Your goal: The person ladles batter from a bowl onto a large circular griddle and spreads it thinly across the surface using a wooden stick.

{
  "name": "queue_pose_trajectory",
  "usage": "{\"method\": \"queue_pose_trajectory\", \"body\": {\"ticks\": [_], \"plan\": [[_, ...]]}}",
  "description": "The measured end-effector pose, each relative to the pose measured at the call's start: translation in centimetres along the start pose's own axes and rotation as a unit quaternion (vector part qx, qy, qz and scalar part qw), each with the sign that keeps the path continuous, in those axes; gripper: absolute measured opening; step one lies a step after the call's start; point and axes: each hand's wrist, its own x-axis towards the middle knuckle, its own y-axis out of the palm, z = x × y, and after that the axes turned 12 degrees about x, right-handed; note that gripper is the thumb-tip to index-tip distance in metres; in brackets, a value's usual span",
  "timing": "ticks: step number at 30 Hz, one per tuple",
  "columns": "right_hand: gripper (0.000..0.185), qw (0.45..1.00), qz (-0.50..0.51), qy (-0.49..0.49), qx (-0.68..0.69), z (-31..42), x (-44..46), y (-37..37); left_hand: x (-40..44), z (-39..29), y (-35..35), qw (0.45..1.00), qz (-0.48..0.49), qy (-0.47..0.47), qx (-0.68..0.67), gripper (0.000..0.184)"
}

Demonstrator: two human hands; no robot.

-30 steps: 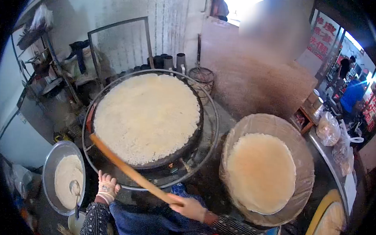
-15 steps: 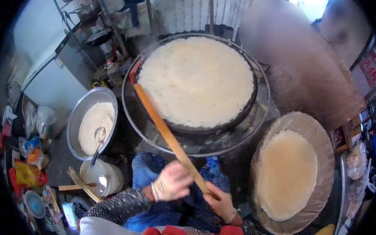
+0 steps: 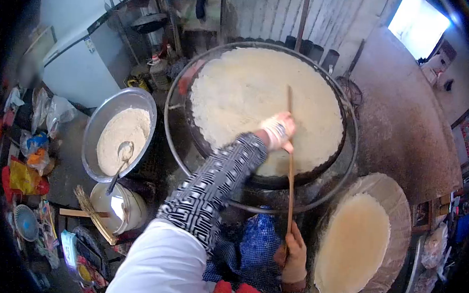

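A long flat wooden stick point(image 3: 291, 184) stands edge-on to me and reaches from my lap over a large round griddle point(image 3: 271, 182). Its far end rests on or just above a thin, pale sheet of batter point(image 3: 232, 93) that covers most of the griddle. My left hand point(image 3: 279, 130), in a whitish wrap or glove, is closed round the stick's upper part above the batter. Low at the stick's near end, my right hand point(image 3: 294, 253) grips it. A metal ring point(image 3: 167, 127) surrounds the griddle.
Left stands a metal basin point(image 3: 91, 155) of batter with a ladle point(image 3: 123, 159) in it. Below it are a white bucket point(image 3: 136, 205) and a straw brush point(image 3: 90, 208). At right, a cloth-covered round tray point(image 3: 393, 250) carries a thin cooked pancake point(image 3: 354, 245).
My left hand has moved from my lap forward over the griddle and onto the stick. The stick has swung from a leftward slant to nearly straight ahead. My view has shifted.
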Motion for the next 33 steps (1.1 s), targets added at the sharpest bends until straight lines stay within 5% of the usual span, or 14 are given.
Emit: {"method": "queue_pose_trajectory", "body": {"ticks": [2,5,9,11,13,16,19,20,25,27,29,31,32,33], "plan": [[0.053,0.997,0.051,0.039,0.04,1.0,2.6,2.4,-2.5,3.7,3.9,0.992,-0.101,-0.08,0.002,0.085],[0.051,0.991,0.101,0.083,-0.025,0.0,5.7,4.2,-8.7,8.6,4.8,0.99,-0.048,-0.134,-0.017,0.083],[0.049,0.972,0.154,0.019,-0.177,-3.2,5.6,7.1,-19.4,10.5,6.8,0.98,-0.094,-0.176,-0.011,0.092],[0.053,0.907,0.208,-0.139,-0.34,-5.8,4.7,5.4,-24.8,9.4,8.5,0.972,-0.127,-0.195,0.011,0.104],[0.053,0.894,0.215,-0.136,-0.37,-7.1,2.1,4.0,-28.8,6.8,8.1,0.973,-0.103,-0.205,-0.018,0.11],[0.054,0.942,0.133,-0.013,-0.307,-7.3,-3.3,1.7,-27.8,3.0,5.2,0.969,-0.173,-0.172,-0.038,0.109],[0.06,0.995,0.064,-0.032,-0.063,-11.8,-6.0,-3.9,-21.6,0.6,3.0,0.966,-0.228,-0.088,-0.079,0.106],[0.064,0.968,-0.025,0.092,-0.231,-6.8,-7.1,1.8,-20.3,0.2,5.2,0.973,-0.204,-0.075,-0.08,0.106],[0.053,0.977,0.082,0.085,-0.175,-11.3,-5.2,1.1,-23.2,1.6,7.9,0.973,-0.18,-0.103,-0.1,0.112],[0.054,0.971,0.104,0.157,-0.148,-10.0,-3.9,3.5,-25.8,4.1,9.1,0.977,-0.155,-0.13,-0.067,0.111],[0.055,0.954,0.12,0.128,-0.241,-9.0,-3.1,4.7,-27.4,5.2,8.3,0.978,-0.109,-0.173,-0.028,0.109],[0.055,0.944,0.135,0.0,-0.302,-10.1,-2.7,4.1,-27.9,4.9,7.2,0.978,-0.101,-0.183,-0.017,0.107],[0.055,0.933,0.141,-0.111,-0.313,-11.3,-2.9,2.5,-27.0,4.4,6.4,0.976,-0.138,-0.169,-0.014,0.108],[0.055,0.944,0.115,-0.101,-0.293,-10.4,-3.9,2.1,-25.7,3.5,5.5,0.972,-0.174,-0.155,-0.013,0.108]]}}
